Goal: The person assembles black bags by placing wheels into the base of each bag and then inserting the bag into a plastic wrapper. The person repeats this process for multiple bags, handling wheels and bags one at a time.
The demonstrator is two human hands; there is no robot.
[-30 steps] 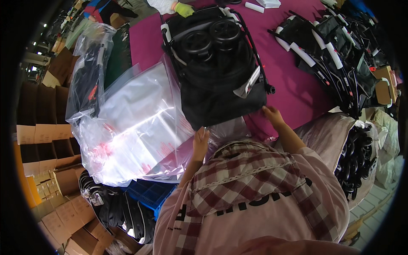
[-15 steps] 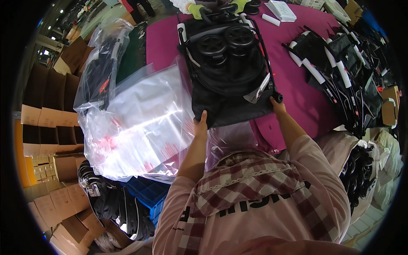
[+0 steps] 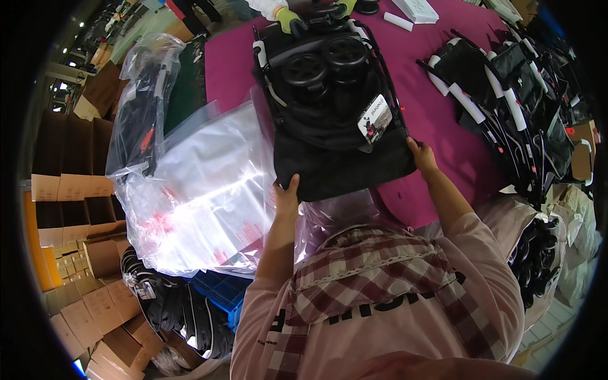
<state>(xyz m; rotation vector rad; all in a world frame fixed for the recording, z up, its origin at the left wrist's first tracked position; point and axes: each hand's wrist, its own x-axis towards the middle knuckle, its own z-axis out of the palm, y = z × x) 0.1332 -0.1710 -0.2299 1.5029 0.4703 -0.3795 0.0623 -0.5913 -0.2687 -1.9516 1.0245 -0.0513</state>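
A folded black stroller (image 3: 329, 126) lies on the magenta table with its wheels facing up. My left hand (image 3: 288, 194) grips the near left corner of its black fabric, thumb on top and the fingers hidden underneath. On the near right corner, my right hand (image 3: 420, 154) holds the fabric edge the same way. A printed card tag (image 3: 375, 119) rests on the stroller's right side. At the far end, a co-worker's yellow-green gloved hand (image 3: 287, 20) touches the stroller, and a second gloved hand shows beside it, partly cut off by the picture's edge.
Clear plastic bags (image 3: 209, 183) are stacked left of the stroller, near a bagged stroller (image 3: 142, 120). More folded strollers (image 3: 500, 95) crowd the table's right side. A white booklet stack (image 3: 417, 10) sits at the back. Cardboard boxes (image 3: 88, 228) and a blue crate (image 3: 221, 291) stand at left.
The stroller's near end has shifted slightly left and toward me, with both my hands still on its corners. Its card tag has swung over and shows its printed face.
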